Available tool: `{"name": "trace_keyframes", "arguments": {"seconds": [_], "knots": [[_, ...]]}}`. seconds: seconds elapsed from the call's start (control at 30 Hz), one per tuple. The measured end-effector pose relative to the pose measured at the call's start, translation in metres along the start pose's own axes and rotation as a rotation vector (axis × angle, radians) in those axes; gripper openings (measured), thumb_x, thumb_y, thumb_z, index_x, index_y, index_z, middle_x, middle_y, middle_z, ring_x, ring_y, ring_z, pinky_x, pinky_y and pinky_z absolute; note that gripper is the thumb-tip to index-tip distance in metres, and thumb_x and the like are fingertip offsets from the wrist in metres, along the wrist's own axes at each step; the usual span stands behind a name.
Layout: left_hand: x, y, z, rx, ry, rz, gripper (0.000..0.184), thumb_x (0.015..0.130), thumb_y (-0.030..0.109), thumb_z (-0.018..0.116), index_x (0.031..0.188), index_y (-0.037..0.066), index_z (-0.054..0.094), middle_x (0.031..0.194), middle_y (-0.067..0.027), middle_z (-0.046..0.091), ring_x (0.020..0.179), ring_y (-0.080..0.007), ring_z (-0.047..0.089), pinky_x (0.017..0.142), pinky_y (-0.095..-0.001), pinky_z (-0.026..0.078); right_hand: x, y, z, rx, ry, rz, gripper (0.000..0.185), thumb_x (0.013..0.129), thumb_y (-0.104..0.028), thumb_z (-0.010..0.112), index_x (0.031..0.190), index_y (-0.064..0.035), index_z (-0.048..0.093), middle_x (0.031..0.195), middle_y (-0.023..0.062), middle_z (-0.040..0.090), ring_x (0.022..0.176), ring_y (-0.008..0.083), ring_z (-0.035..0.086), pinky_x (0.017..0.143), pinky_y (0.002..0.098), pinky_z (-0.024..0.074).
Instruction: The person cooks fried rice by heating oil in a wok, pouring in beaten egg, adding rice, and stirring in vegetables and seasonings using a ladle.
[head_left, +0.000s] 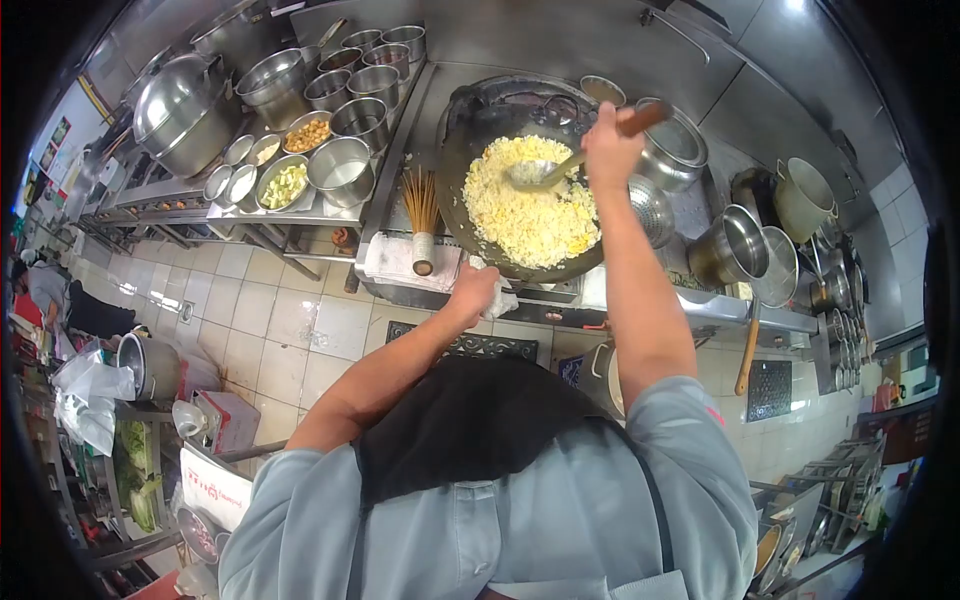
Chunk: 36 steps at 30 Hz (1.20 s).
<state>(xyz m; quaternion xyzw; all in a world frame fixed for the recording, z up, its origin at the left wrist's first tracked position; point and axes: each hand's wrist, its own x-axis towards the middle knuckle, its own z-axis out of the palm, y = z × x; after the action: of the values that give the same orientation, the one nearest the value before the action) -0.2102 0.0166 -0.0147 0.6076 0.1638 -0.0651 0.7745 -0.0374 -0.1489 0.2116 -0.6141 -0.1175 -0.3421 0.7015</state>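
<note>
While the right hand (612, 150) clamps a ladle (540, 175), fried rice (525, 215) fills the wok (455, 190).
Left of the wok, the left hand (474, 292) grips a cloth (497, 298).

Fried rice (530, 215) in wok (455, 190)

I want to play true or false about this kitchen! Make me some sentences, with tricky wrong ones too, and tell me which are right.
1. The right hand holds a ladle in the big wok. True.
2. The big wok is full of red soup. False: it has rice with yellow bits in it.
3. The left hand holds a white cloth. True.
4. There is nothing to the left of the big wok. False: a brush made of thin sticks is there.
5. Green pieces lie in a metal bowl. True.
</note>
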Motion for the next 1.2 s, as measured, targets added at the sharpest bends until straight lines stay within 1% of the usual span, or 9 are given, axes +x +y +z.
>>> {"name": "trace_keyframes", "arguments": {"seconds": [0.03,0.27,0.4,0.53,0.67,0.77,0.93,1.07,1.2], "knots": [[0.01,-0.005,-0.002,0.015,0.006,-0.01,0.033,0.087,0.015,0.055,0.11,-0.009,0.056,0.093,-0.0175,0.064,0.083,-0.026,0.063,0.07,-0.0437,0.052,0.012,-0.01,0.002,0.023,-0.025,0.113,0.028,0.098,-0.015,0.065,0.078,-0.0058,0.048,0.058,0.0052,0.056,0.045,0.0145,0.054,0.046,0.0311,0.0455],[0.016,-0.008,-0.011,0.057,-0.064,-0.039,0.039,0.087,0.014,0.055,0.118,-0.009,0.053,0.097,-0.0168,0.066,0.086,-0.0236,0.063,0.072,-0.0404,0.051,0.024,0.029,0.011,-0.059,0.073,-0.252,0.028,0.099,-0.016,0.065,0.08,-0.0065,0.047,0.056,0.0039,0.051,0.044,0.0141,0.052,0.042,0.0304,0.0426],[0.001,0.007,-0.011,0.038,-0.103,-0.016,0.043,0.087,0.013,0.056,0.123,-0.008,0.052,0.099,-0.0163,0.066,0.087,-0.0233,0.064,0.074,-0.0383,0.052,0.023,-0.022,0.023,0.009,-0.028,0.103,0.029,0.099,-0.014,0.064,0.08,-0.0073,0.044,0.056,0.0035,0.049,0.044,0.0141,0.051,0.043,0.0319,0.0428],[0.024,-0.016,-0.011,0.071,-0.04,0.026,0.044,0.086,0.012,0.056,0.124,-0.008,0.052,0.1,-0.0151,0.067,0.088,-0.0235,0.065,0.075,-0.0374,0.052,-0.022,-0.049,0.034,0.299,-0.082,-0.001,0.028,0.1,-0.011,0.062,0.078,-0.0067,0.045,0.058,0.0043,0.05,0.044,0.0131,0.051,0.043,0.0313,0.0433],[0.007,0.001,-0.005,-0.132,0.025,-0.007,0.022,0.088,0.005,0.053,0.108,-0.001,0.06,0.089,-0.0123,0.067,0.074,-0.0245,0.068,0.062,-0.0399,0.057,-0.01,0.004,0.029,-0.174,-0.103,-0.058,0.032,0.099,-0.014,0.065,0.073,-0.0052,0.049,0.059,0.0022,0.052,0.046,0.013,0.053,0.045,0.0305,0.0433],[0.018,-0.014,-0.009,-0.077,-0.019,-0.015,0.026,0.085,0.011,0.056,0.105,-0.006,0.062,0.089,-0.0147,0.067,0.077,-0.0239,0.063,0.067,-0.0401,0.05,-0.026,-0.091,0.034,-0.242,-0.126,-0.056,0.032,0.094,-0.024,0.07,0.081,0.0016,0.056,0.066,0.0059,0.059,0.063,0.0144,0.053,0.064,0.0356,0.0451],[0.008,-0.004,0.001,-0.08,-0.023,-0.023,0.024,0.085,0.01,0.056,0.101,-0.006,0.064,0.087,-0.0126,0.067,0.074,-0.0219,0.061,0.066,-0.0405,0.048,-0.068,-0.036,0.0,-0.072,-0.151,-0.197,0.027,0.098,-0.013,0.066,0.077,-0.0085,0.049,0.061,0.0,0.054,0.05,0.0093,0.051,0.047,0.0271,0.041],[0.005,0.001,0.001,-0.095,-0.04,-0.001,0.024,0.085,0.009,0.056,0.102,-0.006,0.065,0.086,-0.0122,0.067,0.074,-0.021,0.06,0.066,-0.0396,0.048,-0.043,-0.061,0.001,-0.009,-0.123,0.005,0.027,0.101,-0.009,0.063,0.079,-0.0083,0.047,0.058,0.0013,0.049,0.045,0.0111,0.045,0.044,0.0289,0.0402],[0.015,-0.008,0.0,-0.038,-0.071,0.035,0.027,0.089,0.003,0.05,0.114,-0.006,0.056,0.093,-0.0171,0.067,0.074,-0.0284,0.07,0.061,-0.0432,0.061,-0.09,-0.097,0.012,0.327,-0.195,-0.012,0.027,0.101,-0.014,0.063,0.081,-0.0067,0.047,0.057,0.0026,0.049,0.045,0.0124,0.046,0.044,0.0298,0.0407]]}}
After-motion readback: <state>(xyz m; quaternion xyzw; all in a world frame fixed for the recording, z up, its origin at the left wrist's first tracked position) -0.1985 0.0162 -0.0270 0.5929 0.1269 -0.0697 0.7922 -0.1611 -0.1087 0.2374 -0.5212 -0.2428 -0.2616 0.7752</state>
